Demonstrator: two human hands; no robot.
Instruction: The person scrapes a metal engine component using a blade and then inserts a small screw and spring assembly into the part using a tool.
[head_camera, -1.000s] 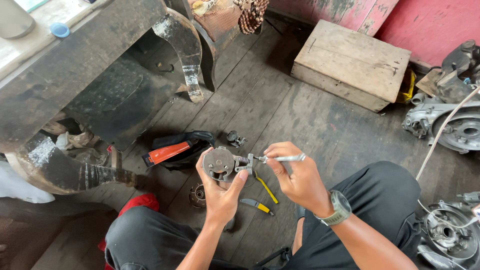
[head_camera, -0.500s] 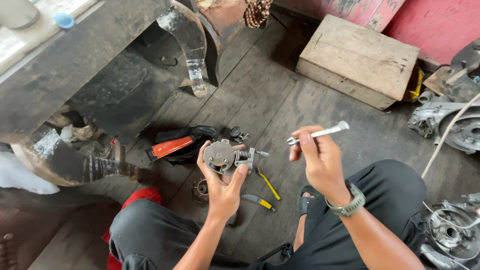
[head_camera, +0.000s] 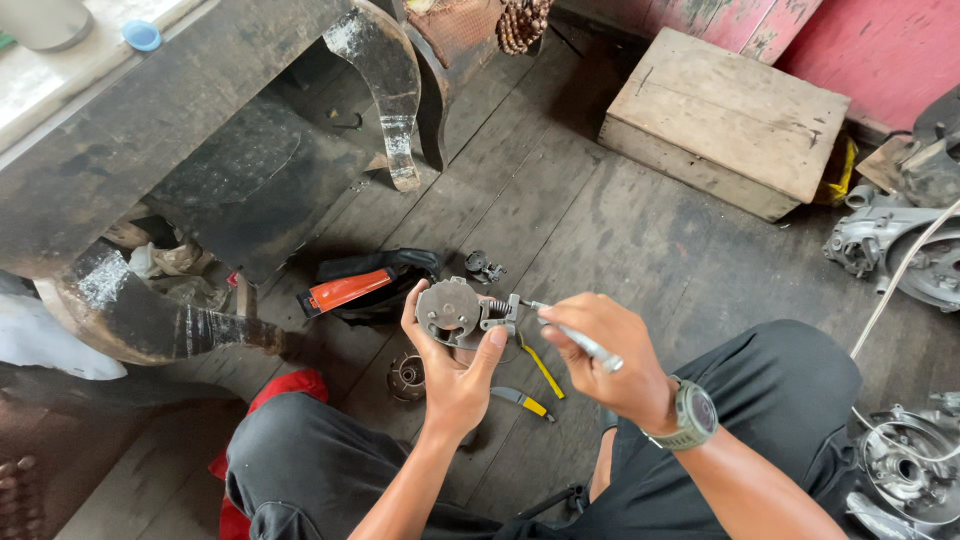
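Note:
My left hand (head_camera: 455, 368) holds a round grey metal engine part (head_camera: 452, 312) with a small spring and bracket on its right side. My right hand (head_camera: 606, 356), with a watch on the wrist, grips a thin silver tool (head_camera: 583, 340) whose tip touches the bracket of the part. Both hands are above my lap, over the dark wooden floor. Yellow-handled pliers (head_camera: 535, 385) lie on the floor just below the hands.
A black pouch with an orange-handled tool (head_camera: 345, 290) lies left of the hands. A small round metal piece (head_camera: 407, 376) and another small part (head_camera: 483, 267) lie on the floor. A wooden box (head_camera: 725, 120) stands at the back right; engine casings (head_camera: 895, 250) at the right; a dark wooden bench (head_camera: 180, 130) at the left.
My right hand had lifted the silver tool up and away to the right; now it is back down with the tip at the part. The left hand has kept holding the part.

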